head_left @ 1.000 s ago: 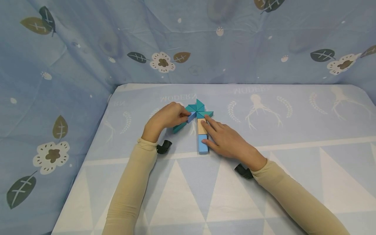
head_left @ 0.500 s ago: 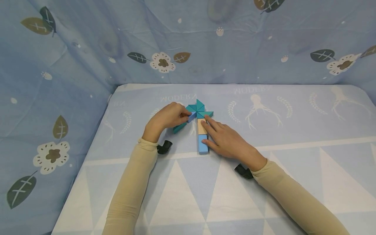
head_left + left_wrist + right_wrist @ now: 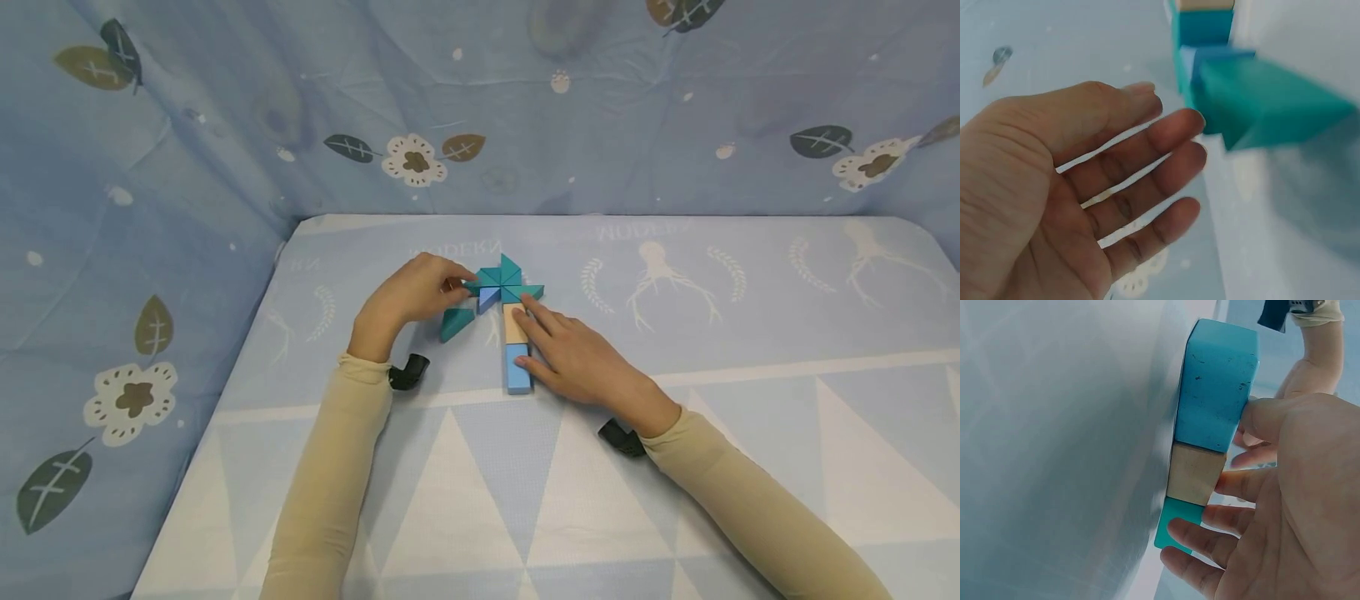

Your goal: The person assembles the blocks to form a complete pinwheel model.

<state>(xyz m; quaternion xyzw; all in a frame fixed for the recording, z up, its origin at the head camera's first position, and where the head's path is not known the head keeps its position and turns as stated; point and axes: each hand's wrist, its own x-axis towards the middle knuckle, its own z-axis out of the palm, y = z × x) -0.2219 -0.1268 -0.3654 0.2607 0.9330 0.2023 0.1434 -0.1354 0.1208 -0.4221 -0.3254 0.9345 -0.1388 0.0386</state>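
Note:
Teal triangular blocks form a pinwheel, with a blue triangular block fitted at its lower left. Below it, a plain wood block and a light blue block line up as a stem. My left hand is at the pinwheel's left side, its fingertips by a teal point. In the left wrist view its fingers are loosely extended, holding nothing. My right hand lies along the stem, thumb at the light blue block, fingertips at the wood and teal blocks.
A separate teal block lies on the patterned tablecloth, just below my left hand. Behind the table hangs a blue leaf-and-flower cloth. Black wrist devices show under both wrists.
My left hand has let go of the blue triangular block and moved slightly left. That block has turned to line up under the teal ones. My right hand has stayed still.

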